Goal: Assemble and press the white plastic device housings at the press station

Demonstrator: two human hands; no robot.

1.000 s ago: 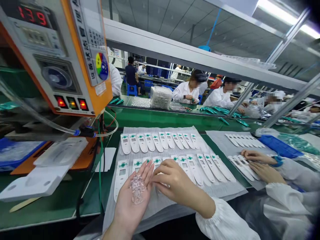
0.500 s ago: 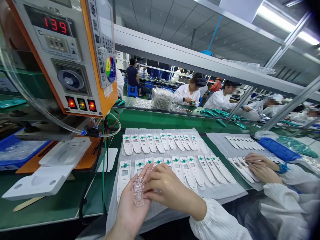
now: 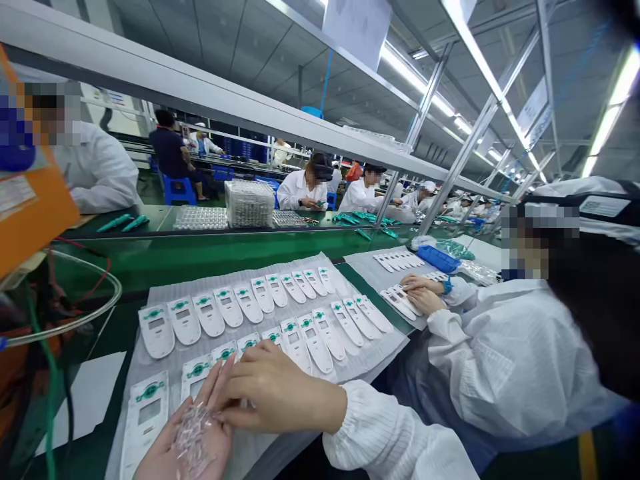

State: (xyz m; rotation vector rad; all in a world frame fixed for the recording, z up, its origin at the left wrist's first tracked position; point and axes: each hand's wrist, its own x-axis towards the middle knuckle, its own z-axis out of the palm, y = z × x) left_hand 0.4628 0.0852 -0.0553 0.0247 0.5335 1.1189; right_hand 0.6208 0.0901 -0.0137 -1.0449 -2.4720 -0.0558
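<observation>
My left hand (image 3: 167,450) is turned palm up, cupping a heap of small clear plastic pieces (image 3: 195,433). Over it, my right hand (image 3: 273,387) has its fingers bent together against the left fingers and the edge of the heap; what its fingertips pinch is hidden. Beyond both hands, white elongated plastic casings (image 3: 150,410) with a window and a green ring-shaped mark lie in two rows. The back row, including one casing (image 3: 156,331) at the left end, is in plain sight, while my hands cover parts of the front row.
White foam sheeting (image 3: 345,380) lies under the casings on the green bench. At left are an orange machine box (image 3: 30,200), hoses and white paper (image 3: 90,393). A co-worker (image 3: 520,353) sits close on my right, hands on similar casings, near a blue tray (image 3: 437,259).
My view has swung to the right, so the machine box has mostly left the frame and the co-worker beside me shows more. Both hands stay together over the clear pieces.
</observation>
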